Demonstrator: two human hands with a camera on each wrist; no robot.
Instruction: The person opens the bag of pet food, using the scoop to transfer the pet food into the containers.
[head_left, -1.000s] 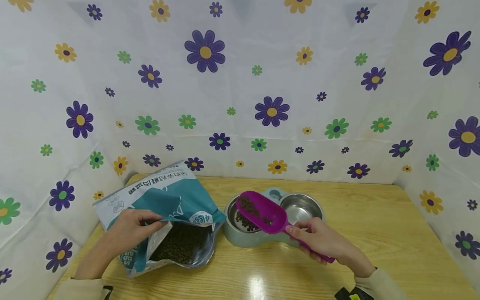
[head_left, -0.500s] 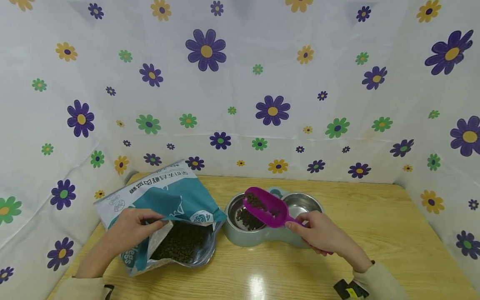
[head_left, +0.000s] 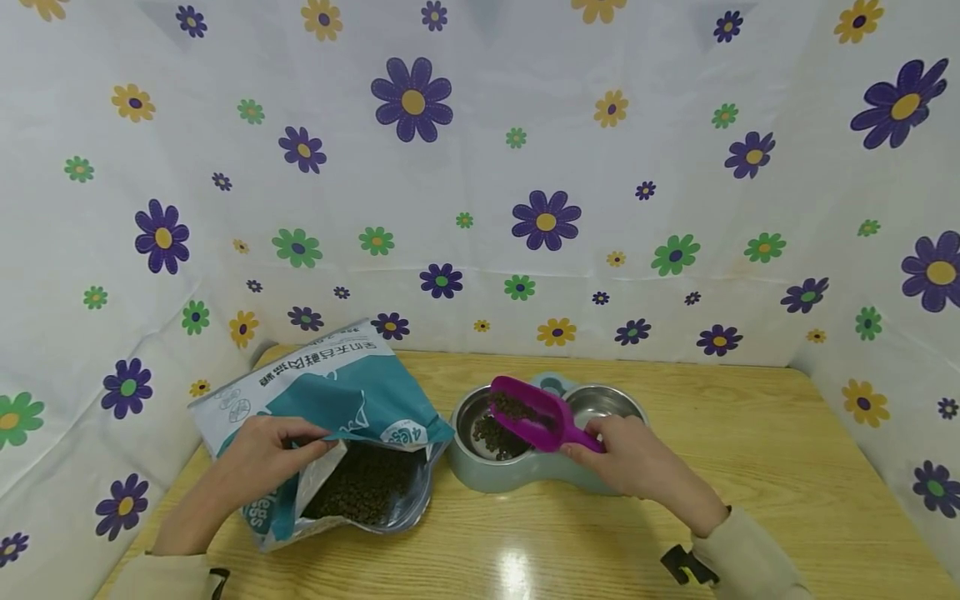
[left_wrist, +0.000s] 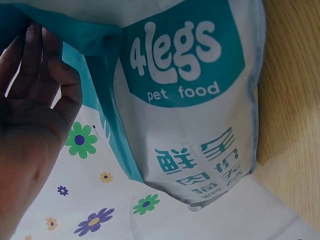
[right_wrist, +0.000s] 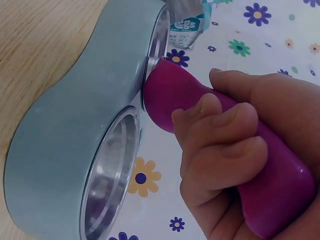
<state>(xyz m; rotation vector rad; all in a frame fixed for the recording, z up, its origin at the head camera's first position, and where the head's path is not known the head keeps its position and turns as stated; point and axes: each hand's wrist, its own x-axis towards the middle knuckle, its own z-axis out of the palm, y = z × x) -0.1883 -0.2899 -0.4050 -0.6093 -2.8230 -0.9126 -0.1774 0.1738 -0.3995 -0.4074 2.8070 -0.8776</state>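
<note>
My right hand [head_left: 630, 458] grips the handle of a magenta scoop [head_left: 553, 410], fingers curled round it in the right wrist view. Brown kibble lies in the scoop, which is over the left bowl of a grey-green double pet feeder [head_left: 480, 475]. More kibble [head_left: 497, 437] sits in that steel bowl. At the left, my left hand [head_left: 262, 462] pinches the top edge of a teal and white pet food bag [head_left: 408, 383], holding its mouth apart. Inside the bag a mass of kibble shows. The left wrist view has the bag's "4Legs pet food" print.
The feeder's right steel bowl [head_left: 600, 402] is partly behind my right hand. A wooden table [head_left: 750, 450] carries everything. White cloth with flower prints [head_left: 465, 167] hangs behind and at both sides.
The scoop has moved slightly to the right over the left bowl, and my right hand has shifted up and left around its handle. My left hand and the bag stay in place.
</note>
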